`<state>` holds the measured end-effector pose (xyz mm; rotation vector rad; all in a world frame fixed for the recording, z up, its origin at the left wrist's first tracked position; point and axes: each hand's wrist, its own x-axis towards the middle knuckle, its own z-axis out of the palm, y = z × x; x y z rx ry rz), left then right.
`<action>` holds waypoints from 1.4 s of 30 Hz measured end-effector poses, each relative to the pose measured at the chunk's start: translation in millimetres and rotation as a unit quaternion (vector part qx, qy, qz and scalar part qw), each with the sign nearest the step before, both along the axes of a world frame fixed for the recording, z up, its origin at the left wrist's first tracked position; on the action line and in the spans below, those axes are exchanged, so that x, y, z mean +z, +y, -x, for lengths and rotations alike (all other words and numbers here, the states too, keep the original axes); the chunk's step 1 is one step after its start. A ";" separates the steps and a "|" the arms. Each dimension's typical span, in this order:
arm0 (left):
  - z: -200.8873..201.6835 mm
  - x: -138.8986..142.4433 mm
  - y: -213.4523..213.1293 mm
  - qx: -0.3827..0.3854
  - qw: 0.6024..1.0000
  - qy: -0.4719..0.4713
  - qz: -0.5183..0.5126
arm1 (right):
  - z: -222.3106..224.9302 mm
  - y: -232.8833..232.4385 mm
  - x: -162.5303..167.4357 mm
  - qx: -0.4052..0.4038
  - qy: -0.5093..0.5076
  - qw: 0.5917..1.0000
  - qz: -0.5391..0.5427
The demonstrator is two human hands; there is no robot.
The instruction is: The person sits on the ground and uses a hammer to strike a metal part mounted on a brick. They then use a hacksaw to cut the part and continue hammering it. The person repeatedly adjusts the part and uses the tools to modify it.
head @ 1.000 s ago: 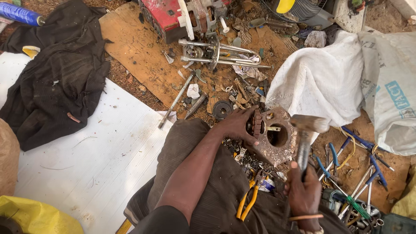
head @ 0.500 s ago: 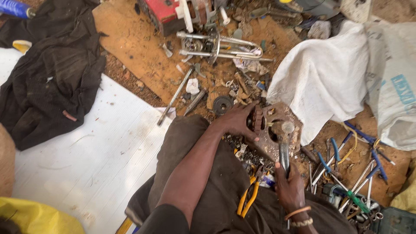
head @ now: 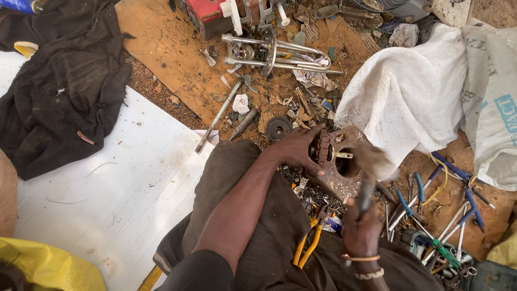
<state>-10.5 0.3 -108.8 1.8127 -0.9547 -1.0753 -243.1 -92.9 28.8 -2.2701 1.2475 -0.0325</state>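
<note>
Left hand point(head: 299, 148): wrapped over the near edge of a rusty metal plate point(head: 344, 175), fingers clamped on a small ribbed brown part point(head: 323, 148) sitting in it. Grip is tight on that piece.
Right hand point(head: 360, 229): fist closed round the handle of a hammer point(head: 371, 167), head blurred just above the plate's round hole.
Plate location: on the dirt floor right past the person's knee, touching the white sack point(head: 409, 91).
Yellow-handled pliers point(head: 307, 245): lying on the lap, between the two arms.
Blue-handled tools point(head: 431, 194): a messy pile of pliers and screwdrivers to the right of the hammer hand.
Further out: a metal rod assembly point(head: 274, 54) on the brown board point(head: 161, 48), a loose long bolt point(head: 218, 116) and a black ring point(head: 279, 128) near the plate.
Left side: white sheet point(head: 107, 188) with a dark cloth point(head: 59, 86) on it.
</note>
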 end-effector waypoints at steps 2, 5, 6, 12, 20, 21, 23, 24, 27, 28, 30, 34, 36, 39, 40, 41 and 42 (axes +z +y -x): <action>3.6 6.4 5.4 -0.014 1.000 -0.002 0.002 | 28.2 -11.8 -31.9 -0.029 0.098 0.986 -0.133; 2.1 9.6 7.9 0.003 0.999 -0.051 0.011 | 55.8 -29.4 -25.4 -0.009 -0.075 0.992 -0.105; 2.3 8.2 6.2 0.002 0.999 -0.039 0.003 | 62.7 -29.3 -5.1 -0.009 -0.136 0.986 -0.094; 1.0 -7.4 -9.9 -0.019 0.999 -0.038 0.000 | 6.3 -13.2 130.6 0.197 -0.471 0.858 -0.058; 9.8 -4.3 4.3 -0.025 0.999 -0.035 0.006 | 27.6 -16.1 -35.2 0.021 -0.039 0.992 -0.115; 10.9 -3.8 3.6 -0.021 0.999 -0.037 0.009 | 44.6 -29.4 -46.4 -0.018 -0.083 0.984 -0.154; 11.0 -5.5 5.0 -0.008 0.998 -0.055 0.006 | 70.6 -51.8 -42.6 -0.009 -0.197 0.971 -0.131; 10.1 -6.8 3.2 -0.012 0.998 -0.059 0.009 | 77.0 -63.6 -25.7 0.056 -0.257 0.960 -0.093; 4.4 -10.0 -5.9 -0.010 0.998 -0.055 0.006 | 61.6 -79.5 44.0 0.170 -0.481 0.860 -0.030; 3.5 -9.8 -8.7 -0.015 0.999 -0.044 0.002 | 49.6 -80.1 66.1 0.198 -0.520 0.830 -0.040; 0.8 -9.4 -12.1 -0.019 0.999 -0.036 0.009 | 25.1 -75.9 91.8 0.281 -0.498 0.791 -0.216; -5.0 -3.1 -6.8 -0.015 0.999 -0.046 0.020 | -4.3 -17.8 5.1 0.176 -0.555 0.812 -0.044; -7.8 2.8 -1.3 -0.016 1.000 -0.020 -0.014 | 11.0 -4.9 -33.6 -0.060 0.080 0.979 -0.177; 0.1 10.6 3.0 -0.027 0.999 -0.033 -0.006 | 55.2 -10.1 -35.5 -0.074 -0.008 0.986 -0.152; 3.1 10.7 6.5 -0.013 0.999 -0.045 -0.006 | 62.7 -15.7 -23.1 -0.013 -0.097 0.985 -0.142; 6.0 10.6 6.0 -0.012 0.999 -0.044 -0.011 | 70.9 -21.0 -1.9 0.032 -0.177 0.976 -0.126; 7.5 9.5 6.0 -0.019 0.999 -0.046 -0.012 | 75.8 -24.1 24.2 0.035 -0.254 0.961 -0.104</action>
